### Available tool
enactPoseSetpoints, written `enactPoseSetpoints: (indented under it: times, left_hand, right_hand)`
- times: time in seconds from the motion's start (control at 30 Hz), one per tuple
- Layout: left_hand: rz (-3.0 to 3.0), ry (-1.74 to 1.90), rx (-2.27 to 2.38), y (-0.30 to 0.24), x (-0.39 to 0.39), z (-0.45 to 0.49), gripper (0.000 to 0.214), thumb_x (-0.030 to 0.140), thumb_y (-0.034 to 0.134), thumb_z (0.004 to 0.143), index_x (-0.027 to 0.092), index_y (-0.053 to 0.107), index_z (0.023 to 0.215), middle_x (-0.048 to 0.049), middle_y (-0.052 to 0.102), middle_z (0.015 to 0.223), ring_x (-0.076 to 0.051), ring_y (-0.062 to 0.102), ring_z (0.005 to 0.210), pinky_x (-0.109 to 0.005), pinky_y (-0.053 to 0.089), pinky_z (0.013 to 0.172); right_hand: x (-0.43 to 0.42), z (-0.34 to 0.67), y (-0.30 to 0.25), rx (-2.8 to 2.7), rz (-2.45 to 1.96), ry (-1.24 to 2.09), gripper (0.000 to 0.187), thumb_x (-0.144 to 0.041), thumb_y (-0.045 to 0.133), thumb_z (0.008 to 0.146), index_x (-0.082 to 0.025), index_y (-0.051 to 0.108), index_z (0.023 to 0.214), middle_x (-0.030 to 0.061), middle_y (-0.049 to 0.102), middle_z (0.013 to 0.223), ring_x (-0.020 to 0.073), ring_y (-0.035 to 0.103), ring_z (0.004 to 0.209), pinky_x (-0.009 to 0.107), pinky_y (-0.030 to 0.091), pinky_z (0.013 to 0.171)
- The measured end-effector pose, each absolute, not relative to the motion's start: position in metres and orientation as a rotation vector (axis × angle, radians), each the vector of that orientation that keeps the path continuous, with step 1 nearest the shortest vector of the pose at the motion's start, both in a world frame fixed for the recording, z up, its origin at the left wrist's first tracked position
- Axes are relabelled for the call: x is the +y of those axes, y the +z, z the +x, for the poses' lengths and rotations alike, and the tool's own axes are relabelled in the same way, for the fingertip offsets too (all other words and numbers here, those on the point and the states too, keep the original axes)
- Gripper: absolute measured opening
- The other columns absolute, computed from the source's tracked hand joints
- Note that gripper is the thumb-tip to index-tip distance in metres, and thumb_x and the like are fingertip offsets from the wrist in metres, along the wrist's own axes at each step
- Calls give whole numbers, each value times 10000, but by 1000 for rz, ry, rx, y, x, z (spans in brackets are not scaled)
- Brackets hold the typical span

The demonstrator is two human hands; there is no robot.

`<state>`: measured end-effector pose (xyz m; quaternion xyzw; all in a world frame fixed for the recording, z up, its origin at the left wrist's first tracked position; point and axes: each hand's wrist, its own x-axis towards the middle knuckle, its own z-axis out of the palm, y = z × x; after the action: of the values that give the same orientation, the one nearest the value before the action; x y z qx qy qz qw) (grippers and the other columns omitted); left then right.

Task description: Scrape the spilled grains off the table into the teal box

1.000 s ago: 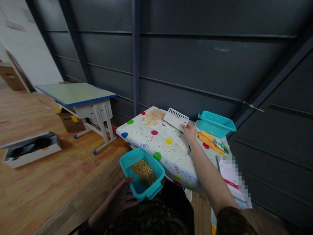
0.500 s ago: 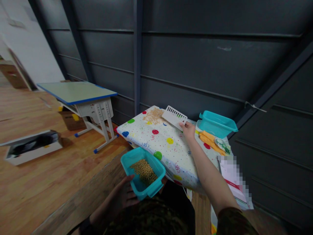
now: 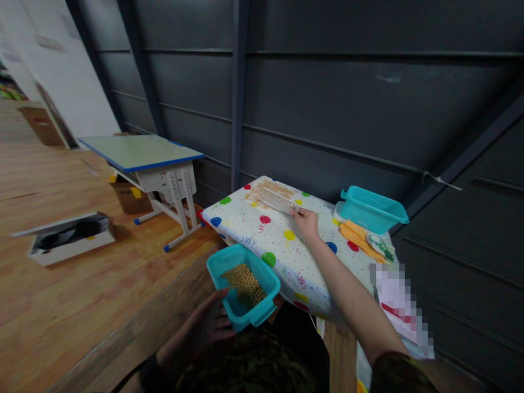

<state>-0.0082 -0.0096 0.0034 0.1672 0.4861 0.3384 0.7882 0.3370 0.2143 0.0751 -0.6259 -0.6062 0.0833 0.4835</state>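
Note:
My left hand (image 3: pixel 210 321) grips a turquoise plastic bin (image 3: pixel 268 277) at its near left side, thumb over the rim. Tan round beans (image 3: pixel 246 284), which look like soybeans, lie inside it. The bin is held at the near edge of a table with a balloon-print tablecloth (image 3: pixel 235 221). My right hand (image 3: pixel 308 222) is closed on one end of a white slotted plastic scraper (image 3: pixel 278 201). That scraper stands tilted on edge, its far end at a spread of small tan grains (image 3: pixel 254 191) on the cloth. Whether its lower edge touches the cloth is hard to tell.
On the table's right are a second turquoise bin (image 3: pixel 372 207), an orange cloth (image 3: pixel 360 240) and a small round green-and-white item (image 3: pixel 380 246). A dark panelled wall (image 3: pixel 327 109) rises behind. Leftward stand a desk (image 3: pixel 143 152) and an open white box (image 3: pixel 73 243).
My right hand has moved the scraper leftward and lower, tilting it more on edge at the grains. The left hand still holds the bin. The view has shifted slightly.

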Motion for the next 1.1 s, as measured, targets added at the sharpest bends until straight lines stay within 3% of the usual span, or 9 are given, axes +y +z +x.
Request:
enactPoseSetpoints:
  times: [0.3, 0.6, 0.7, 0.93, 1.1]
  left_hand:
    - [348, 723, 1066, 2, -9, -7, 565, 540, 752, 964, 192, 601, 1383, -158, 861, 1187, -371, 861, 1040, -463, 665, 887]
    - [324, 711, 993, -9, -9, -16, 630, 606, 843, 880, 203, 626, 1313, -167, 869, 1188, -386, 843, 1124, -436, 644, 899]
    - [350, 732, 964, -8, -11, -18, 622, 622, 814, 896, 220, 616, 1327, -156, 876, 1173, -382, 849, 1112, -450, 645, 922]
    - [315, 666, 1073, -15, -2, -13, 774, 578, 828, 865, 211, 544, 1484, -137, 880, 1143, -392, 848, 1099, -486, 650, 939]
    - [296, 672, 1084, -5, -1, -14, 743, 557, 778, 910, 181, 539, 1504, -145, 869, 1084, -412, 840, 1115, -524, 624, 1009]
  right_hand:
    - [254, 348, 107, -1296, -1647, 104, 244, -296, 728, 867, -133, 902, 922, 117, 844, 811, 321, 748, 817, 392, 541, 825]
    - [286, 347, 98, -1312, -1695, 116, 266, -256, 699, 868, -144, 907, 989, 169, 871, 952, 377, 792, 965, 408, 566, 883]
    - [284, 349, 93, -1358, -1696, 120, 238, -270, 713, 873, -152, 909, 935, 160, 874, 951, 369, 799, 957, 387, 563, 874]
    - [273, 341, 92, -1392, -1678, 135, 291, -289, 703, 876, -135, 909, 1013, 133, 878, 938, 326, 792, 912, 355, 553, 828]
    - [265, 321, 95, -1479, -1638, 189, 253, -262, 711, 864, -118, 907, 936, 100, 848, 805, 287, 762, 793, 324, 524, 758]
